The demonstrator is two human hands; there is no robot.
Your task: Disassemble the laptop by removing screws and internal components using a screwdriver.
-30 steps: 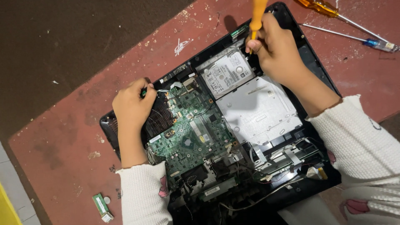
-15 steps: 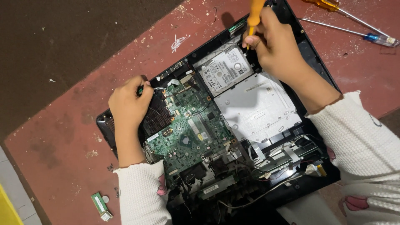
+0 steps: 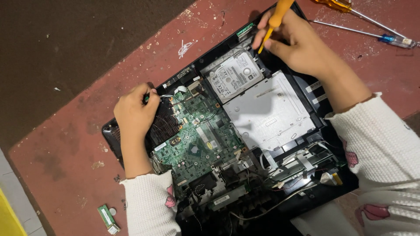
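Closest to me I see two white sleeves (image 3: pixel 153 205) with little pink shapes on them. They lead up to an open laptop (image 3: pixel 227 144) lying on the red floor (image 3: pixel 65 144). Its cover is off and the parts inside show.

My left hand (image 3: pixel 133 116) rests on the left side of the laptop, by the dark fan grill (image 3: pixel 165 126). Its fingers are curled in tight, and something small and green peeks out between them. I think it is pinching that bit, but it is too small to be sure. Just right of the hand sits the green board (image 3: pixel 197 140). A big silver metal box (image 3: pixel 269 116) lies further right.

A small green stick (image 3: pixel 107 218) lies alone on the floor at the bottom left.

Further off, my right hand (image 3: pixel 302 43) is at the top edge of the laptop. Its fingers pinch a yellow screwdriver (image 3: pixel 275 19), tip pointing down beside the silver disk drive (image 3: pixel 235 76).

Farthest away, two more screwdrivers (image 3: pixel 363 26) lie on the floor, well apart from the hands.
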